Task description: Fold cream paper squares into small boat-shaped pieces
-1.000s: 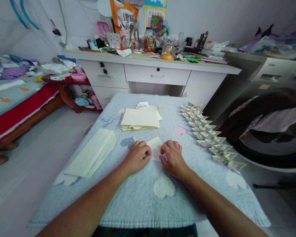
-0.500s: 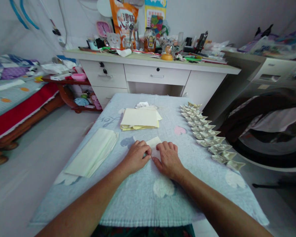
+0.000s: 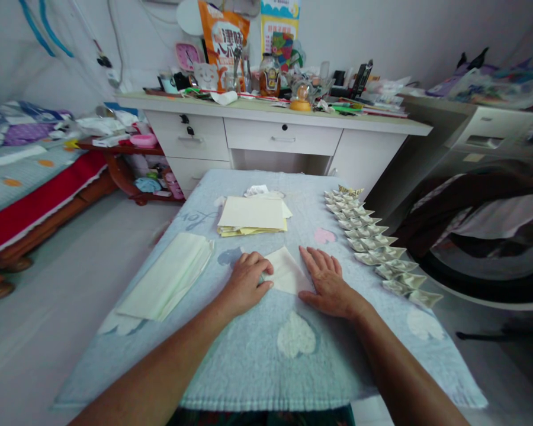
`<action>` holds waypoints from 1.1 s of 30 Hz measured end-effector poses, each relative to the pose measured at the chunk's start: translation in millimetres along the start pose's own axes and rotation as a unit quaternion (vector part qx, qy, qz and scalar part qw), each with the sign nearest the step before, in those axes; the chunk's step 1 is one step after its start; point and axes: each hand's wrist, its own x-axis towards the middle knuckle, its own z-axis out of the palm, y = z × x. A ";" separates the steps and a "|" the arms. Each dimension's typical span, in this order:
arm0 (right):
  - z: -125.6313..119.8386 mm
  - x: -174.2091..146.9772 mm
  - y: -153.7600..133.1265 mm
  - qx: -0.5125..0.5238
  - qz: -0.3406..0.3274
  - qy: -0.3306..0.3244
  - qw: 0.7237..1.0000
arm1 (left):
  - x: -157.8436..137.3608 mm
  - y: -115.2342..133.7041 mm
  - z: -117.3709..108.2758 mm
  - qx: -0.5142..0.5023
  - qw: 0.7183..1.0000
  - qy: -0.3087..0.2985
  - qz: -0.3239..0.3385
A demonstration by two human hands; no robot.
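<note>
A small cream piece of folded paper [image 3: 288, 273] with a pointed top lies on the cloth between my hands. My left hand [image 3: 250, 277] is curled at its left side, thumb and fingertips closed over that edge. Flat on the right side of the paper rests my right hand [image 3: 326, 281], its fingers stretched out and its thumb at the lower right corner. To the left is a stack of pale folded sheets [image 3: 166, 275]. Beyond my hands sits a pile of cream and yellow paper [image 3: 251, 212]. Folded paper boats [image 3: 368, 241] stand in rows at the right.
A light blue patterned cloth [image 3: 244, 367] covers the table. Behind it stands a white desk [image 3: 284, 130] crowded with a jar [image 3: 269, 76], an orange bag [image 3: 224, 44] and small items. A washing machine [image 3: 493, 142] is on the right, a bed [image 3: 35, 177] on the left.
My right hand has slid to the right across the paper and flattened, uncovering more of the folded piece. My left hand has stayed nearly in place.
</note>
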 end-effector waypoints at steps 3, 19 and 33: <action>-5.4 -1.0 6.0 0.030 -0.008 -0.012 0.999 | -2.0 -3.5 2.8 0.031 0.998 0.044 -0.031; 12.0 24.9 -10.8 0.199 -0.037 0.134 0.970 | -2.1 3.4 1.8 -0.111 0.992 0.012 0.053; 9.6 28.6 -6.8 0.522 -0.019 0.059 0.851 | 4.8 7.6 3.9 -0.251 0.964 0.074 -0.036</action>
